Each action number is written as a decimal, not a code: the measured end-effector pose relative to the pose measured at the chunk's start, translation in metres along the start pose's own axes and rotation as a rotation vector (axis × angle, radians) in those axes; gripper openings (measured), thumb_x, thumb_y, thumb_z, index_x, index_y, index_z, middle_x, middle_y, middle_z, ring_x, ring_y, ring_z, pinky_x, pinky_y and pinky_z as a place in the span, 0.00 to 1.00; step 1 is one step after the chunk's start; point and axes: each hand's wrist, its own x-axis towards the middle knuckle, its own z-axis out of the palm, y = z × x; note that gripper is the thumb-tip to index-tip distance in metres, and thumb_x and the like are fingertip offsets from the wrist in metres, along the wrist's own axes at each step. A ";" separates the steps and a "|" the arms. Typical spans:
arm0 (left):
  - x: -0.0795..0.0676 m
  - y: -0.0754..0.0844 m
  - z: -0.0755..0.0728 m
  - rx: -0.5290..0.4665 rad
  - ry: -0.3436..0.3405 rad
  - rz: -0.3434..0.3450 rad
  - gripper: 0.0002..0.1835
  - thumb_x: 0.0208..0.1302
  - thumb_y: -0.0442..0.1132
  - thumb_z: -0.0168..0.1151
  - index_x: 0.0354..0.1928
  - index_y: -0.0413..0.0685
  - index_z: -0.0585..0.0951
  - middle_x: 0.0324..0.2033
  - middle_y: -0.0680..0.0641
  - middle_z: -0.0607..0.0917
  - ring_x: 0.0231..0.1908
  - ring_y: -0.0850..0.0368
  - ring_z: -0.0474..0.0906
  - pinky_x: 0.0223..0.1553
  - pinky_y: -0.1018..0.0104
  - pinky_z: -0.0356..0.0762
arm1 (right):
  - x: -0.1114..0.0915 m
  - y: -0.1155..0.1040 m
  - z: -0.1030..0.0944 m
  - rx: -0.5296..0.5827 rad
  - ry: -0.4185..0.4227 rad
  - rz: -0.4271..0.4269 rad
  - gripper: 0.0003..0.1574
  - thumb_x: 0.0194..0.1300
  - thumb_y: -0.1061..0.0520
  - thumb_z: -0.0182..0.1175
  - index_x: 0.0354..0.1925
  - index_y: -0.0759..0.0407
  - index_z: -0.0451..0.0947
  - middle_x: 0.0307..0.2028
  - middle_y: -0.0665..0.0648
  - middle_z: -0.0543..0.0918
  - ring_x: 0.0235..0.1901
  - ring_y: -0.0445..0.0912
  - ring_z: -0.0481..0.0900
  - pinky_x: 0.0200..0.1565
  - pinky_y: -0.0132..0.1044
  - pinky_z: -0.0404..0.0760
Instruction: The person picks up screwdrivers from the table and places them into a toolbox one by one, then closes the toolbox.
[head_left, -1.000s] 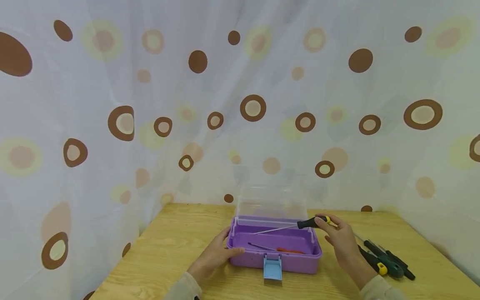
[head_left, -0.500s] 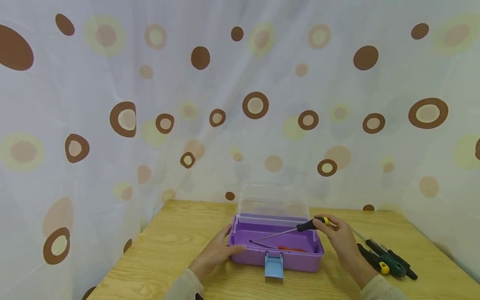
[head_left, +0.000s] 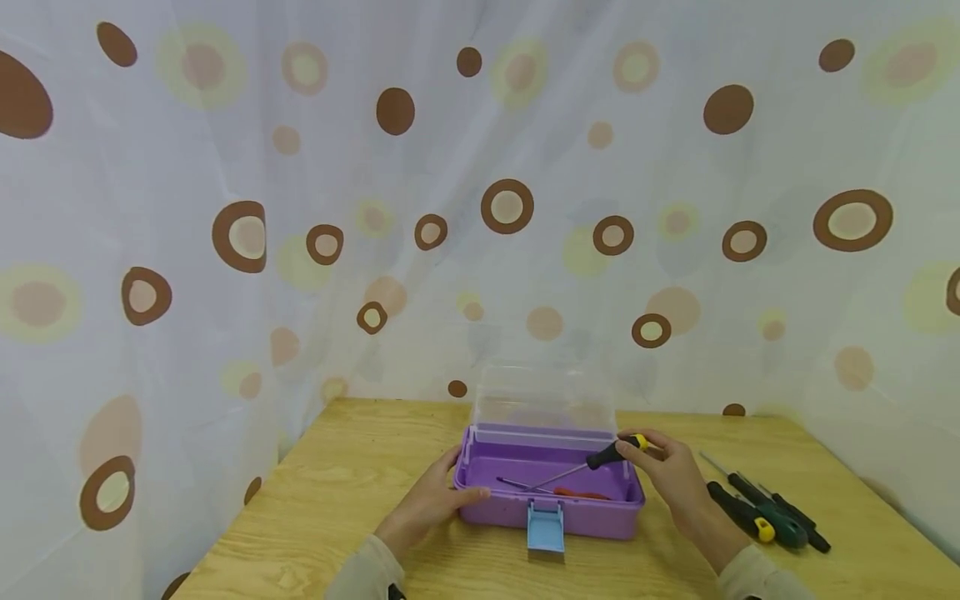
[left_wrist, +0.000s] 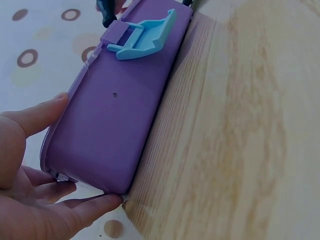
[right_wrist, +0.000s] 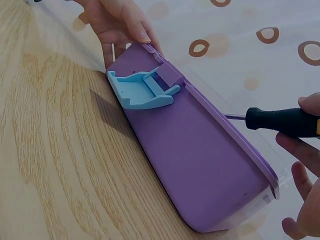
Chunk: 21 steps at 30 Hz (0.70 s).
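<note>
the left hand (head_left: 429,506) pinches one end of the purple box (head_left: 600,523); the right hand (head_left: 672,477) pinches a black screwdriver (head_left: 604,457) slanting into the box between the hands. inside lies a red screwdriver (head_left: 581,494); other tools (head_left: 787,528) rest on the bench (head_left: 337,483) beside the right hand.

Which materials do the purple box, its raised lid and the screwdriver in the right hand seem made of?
Purple box: probably plastic, satin, with smooth moulded edges. Lid: likely clear, smooth plastic, being see-through. Screwdriver: the shank looks metal, smooth and grey; the dark, dull handle could be plastic or rubber.
</note>
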 end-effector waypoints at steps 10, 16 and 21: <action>0.001 -0.005 0.001 0.003 -0.008 -0.009 0.49 0.64 0.39 0.74 0.79 0.36 0.57 0.75 0.31 0.62 0.74 0.29 0.53 0.70 0.28 0.45 | -0.001 0.005 0.001 -0.015 -0.054 -0.010 0.36 0.72 0.44 0.66 0.69 0.63 0.75 0.63 0.62 0.79 0.65 0.58 0.70 0.66 0.66 0.64; 0.001 -0.004 0.000 -0.001 -0.009 0.003 0.48 0.64 0.38 0.74 0.79 0.35 0.56 0.75 0.31 0.62 0.74 0.29 0.53 0.70 0.27 0.45 | 0.001 0.005 0.001 -0.015 -0.038 -0.039 0.38 0.72 0.43 0.66 0.69 0.65 0.74 0.57 0.58 0.84 0.55 0.44 0.79 0.69 0.62 0.63; 0.001 -0.003 0.000 0.001 -0.011 0.006 0.48 0.65 0.38 0.74 0.79 0.35 0.56 0.75 0.31 0.62 0.74 0.29 0.54 0.70 0.27 0.45 | 0.001 0.002 -0.002 -0.005 -0.040 -0.031 0.37 0.72 0.44 0.67 0.68 0.65 0.75 0.58 0.59 0.84 0.55 0.46 0.80 0.69 0.63 0.63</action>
